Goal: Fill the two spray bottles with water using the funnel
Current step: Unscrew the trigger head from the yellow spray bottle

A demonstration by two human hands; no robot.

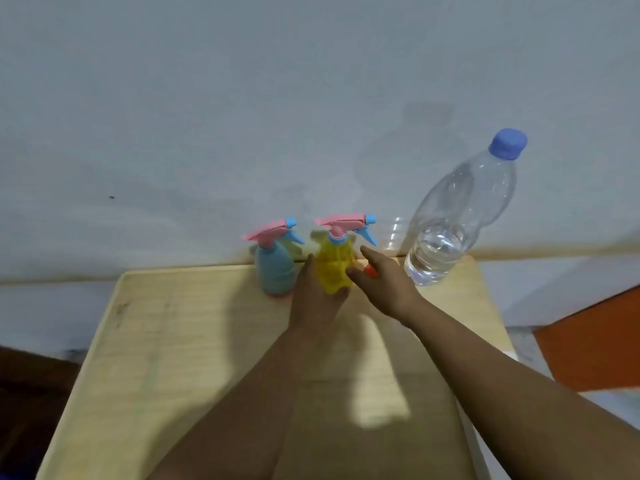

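**Two spray bottles at the table's far edge, both hands on the yellow one**

Pale grey wall (242, 98) fills the upper half of my view, and below it a light wooden table (173, 341) runs toward me. Along the table's far edge I see three things in a row. Toward the left stands the blue spray bottle (275, 271), upright, with a pink head and a blue trigger. Just beside it, to the right, is the yellow spray bottle (334, 268), also upright and capped with the same pink and blue sprayer. Near the far right corner stands the clear water bottle (453, 220), blue cap on, water only in its lower part.

My left hand (311, 299) wraps the yellow spray bottle from its left side, fingers curled around the body, pressed in between the two sprayers. My right hand (384, 282) comes in from the right with the fingers spread and loose; its fingertips touch the yellow bottle's right side, but I cannot tell whether it truly grips. Something small and orange-red (370, 270) shows by the right hand's fingers; it is too hidden to name.
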